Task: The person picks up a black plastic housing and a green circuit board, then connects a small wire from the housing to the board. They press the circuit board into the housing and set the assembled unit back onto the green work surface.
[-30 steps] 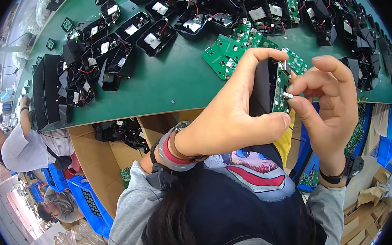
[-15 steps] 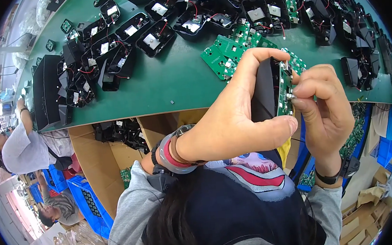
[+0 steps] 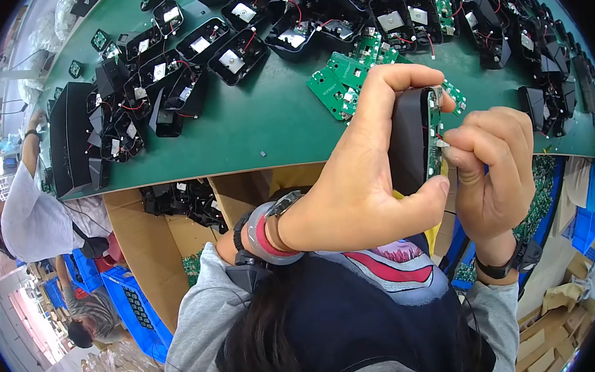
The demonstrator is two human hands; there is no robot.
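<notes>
My left hand [image 3: 357, 192] is closed round a black plastic housing [image 3: 407, 135], thumb at its near end and fingers over the far end. A green circuit board [image 3: 433, 123] sits along the housing's right side, seen nearly edge-on. At that side my right hand [image 3: 496, 174] pinches a small white connector [image 3: 441, 143] between thumb and forefinger, right against the board. Whether it is seated in a socket I cannot tell. Beyond my left hand, several loose green circuit boards [image 3: 327, 91] lie overlapping on the green table [image 3: 238, 138].
Several open black housings [image 3: 237, 59] with red wires crowd the table's far side. A cardboard box [image 3: 144, 233] stands below the table edge, and a blue bin [image 3: 134, 307] beyond it. Small green boards fill a tray [image 3: 536, 199] at the right. Two people are at the left.
The housing has turned more edge-on, so less of the board's face shows, and has shifted slightly right. My right hand still pinches at the board. The upper-left person's arm has moved.
</notes>
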